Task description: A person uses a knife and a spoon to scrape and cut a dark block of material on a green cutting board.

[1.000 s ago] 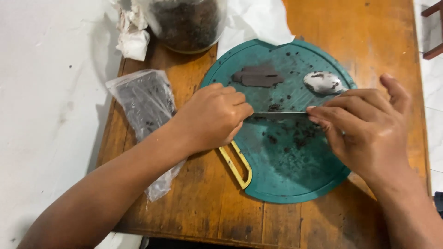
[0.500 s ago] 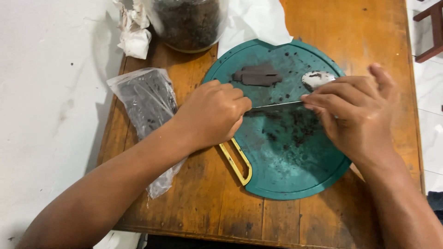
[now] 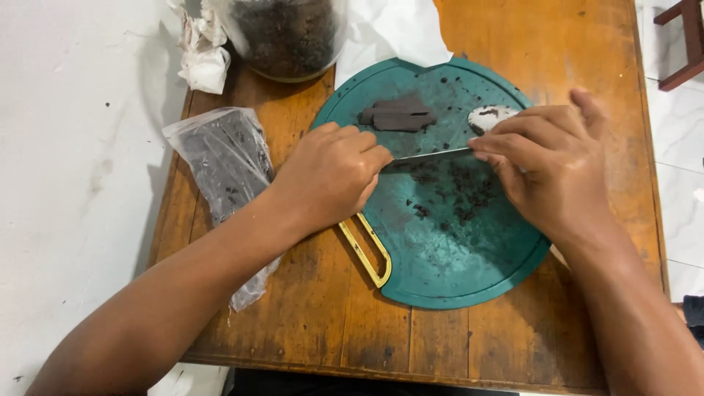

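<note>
Knife (image 3: 433, 155) blade lies flat and level across the middle of a round green cutting board (image 3: 455, 271), held at both ends. The left hand (image 3: 330, 176) is curled into a fist around the handle, which is hidden inside the closed fingers; only the thin metal blade shows, running out from the knuckles toward the right hand (image 3: 550, 172). The fingers of the right hand are pressed together and stretched out, their tips resting on the far end of the blade, with the thumb lifted away above them.

Just below the blade, between the two sets of fingers, dark chopped crumbs (image 3: 455, 202) are scattered over the board. Just beyond the left knuckles sits a dark brown slab (image 3: 400, 115), uncut. Close above the right fingertips lies a pale spoon (image 3: 490, 117) smeared with dark bits. Under the left wrist, a yellow loop handle (image 3: 367, 253) sticks out from the board's edge.

Left of the left forearm lies a clear plastic bag (image 3: 224, 169) of dark pieces on the wooden table (image 3: 308, 315). Well beyond the left hand stands a clear jar (image 3: 282, 37) of dark crumbs, with crumpled white paper (image 3: 202, 51) beside it and a white sheet (image 3: 389, 29) on its other side.
</note>
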